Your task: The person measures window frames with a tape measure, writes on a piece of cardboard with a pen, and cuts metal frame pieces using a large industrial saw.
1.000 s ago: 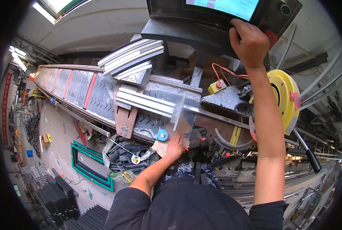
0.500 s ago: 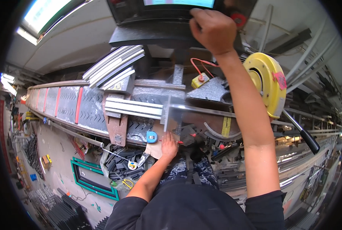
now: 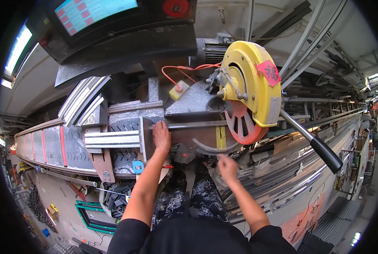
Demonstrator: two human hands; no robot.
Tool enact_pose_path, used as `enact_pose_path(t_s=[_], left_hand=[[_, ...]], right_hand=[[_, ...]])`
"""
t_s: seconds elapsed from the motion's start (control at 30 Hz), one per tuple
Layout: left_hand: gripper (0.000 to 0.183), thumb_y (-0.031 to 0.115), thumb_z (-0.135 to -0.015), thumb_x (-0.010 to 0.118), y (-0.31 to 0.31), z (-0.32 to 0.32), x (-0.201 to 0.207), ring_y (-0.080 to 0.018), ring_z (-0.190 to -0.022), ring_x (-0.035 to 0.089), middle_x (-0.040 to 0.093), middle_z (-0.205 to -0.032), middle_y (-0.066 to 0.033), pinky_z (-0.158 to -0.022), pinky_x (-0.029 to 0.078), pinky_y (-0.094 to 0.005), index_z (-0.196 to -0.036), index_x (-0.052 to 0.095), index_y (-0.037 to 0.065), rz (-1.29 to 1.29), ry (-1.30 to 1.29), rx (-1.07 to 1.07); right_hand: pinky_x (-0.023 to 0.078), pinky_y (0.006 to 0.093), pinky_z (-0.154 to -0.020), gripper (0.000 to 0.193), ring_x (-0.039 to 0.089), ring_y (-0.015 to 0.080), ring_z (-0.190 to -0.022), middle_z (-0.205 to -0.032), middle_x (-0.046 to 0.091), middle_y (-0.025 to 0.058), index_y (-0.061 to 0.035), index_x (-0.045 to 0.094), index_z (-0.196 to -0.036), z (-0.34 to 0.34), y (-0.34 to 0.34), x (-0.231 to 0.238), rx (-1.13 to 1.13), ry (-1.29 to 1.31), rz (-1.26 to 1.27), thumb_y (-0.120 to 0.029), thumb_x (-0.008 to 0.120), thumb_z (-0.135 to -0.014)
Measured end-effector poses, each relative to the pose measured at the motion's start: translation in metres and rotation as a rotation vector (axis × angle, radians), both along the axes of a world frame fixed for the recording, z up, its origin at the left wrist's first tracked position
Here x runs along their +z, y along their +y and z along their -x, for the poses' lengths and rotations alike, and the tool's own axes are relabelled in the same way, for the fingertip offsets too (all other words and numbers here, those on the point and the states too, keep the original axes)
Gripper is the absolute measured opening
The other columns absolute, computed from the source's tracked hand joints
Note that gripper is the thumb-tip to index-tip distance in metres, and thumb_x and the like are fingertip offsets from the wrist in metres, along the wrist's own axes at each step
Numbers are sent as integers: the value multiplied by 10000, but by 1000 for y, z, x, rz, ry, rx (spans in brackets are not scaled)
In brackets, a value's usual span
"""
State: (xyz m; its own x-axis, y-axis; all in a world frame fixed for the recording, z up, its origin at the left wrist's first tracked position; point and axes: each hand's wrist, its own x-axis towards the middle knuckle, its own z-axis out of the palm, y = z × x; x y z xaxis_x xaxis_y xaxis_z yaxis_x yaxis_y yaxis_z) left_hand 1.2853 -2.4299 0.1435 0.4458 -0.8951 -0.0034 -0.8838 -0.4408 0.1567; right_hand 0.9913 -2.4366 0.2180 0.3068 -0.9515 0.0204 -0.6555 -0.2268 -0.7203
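Observation:
My left hand (image 3: 161, 136) lies with fingers stretched out at the stop plate (image 3: 145, 138), by the end of the metal rail in front of the saw. To the left of that plate, white-faced profiles (image 3: 112, 139) lie across the machine bed. My right hand (image 3: 228, 167) hangs with curled fingers before the curved edge of the saw table (image 3: 206, 146); nothing shows in it. Behind and right of it stands the cutoff saw, with a yellow blade guard (image 3: 256, 84), a red lower guard (image 3: 245, 125) and a black-gripped lever (image 3: 324, 152).
A control box (image 3: 125, 46) with a lit screen overhangs the upper left. A blue tape measure (image 3: 138, 167) sits near the bed's front edge. Long metal profiles (image 3: 282, 169) are stacked at right. Grey offcuts (image 3: 117, 204) and a green-edged frame (image 3: 85, 218) are at lower left.
My right hand has come down from the control box screen to the front of the saw table. My left hand has moved from the bed's front edge up to the stop plate. The view has swung right.

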Motion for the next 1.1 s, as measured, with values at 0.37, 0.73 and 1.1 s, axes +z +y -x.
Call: enact_pose_path(t_s=[0.37,0.73,1.1], left_hand=[[26,110,-757,513,-12,-19,-22,-253,-800,531,526,-797,-78,-665,461,-353,-750,527,90,63,-107,-77],[48,75,-737,529,-41,-40,-22,-300,-818,529,542,-817,-127,-698,458,-383,-755,547,34,224,-42,23],[71,31,-628,560,-40,-45,-35,-313,-775,524,518,-752,-124,-683,439,-400,-679,511,36,310,10,-58]], right_hand=[[437,347,-798,243,586,250,-878,-933,624,104,-11,589,-918,81,-188,-84,-283,549,376,-229,546,-820],[448,326,-739,235,593,225,-824,-873,632,91,-16,609,-902,85,-221,-92,-340,472,55,-227,526,-839],[458,305,-681,240,600,201,-770,-814,641,78,-21,630,-886,152,-304,-5,-581,-510,-254,-224,506,-858]])
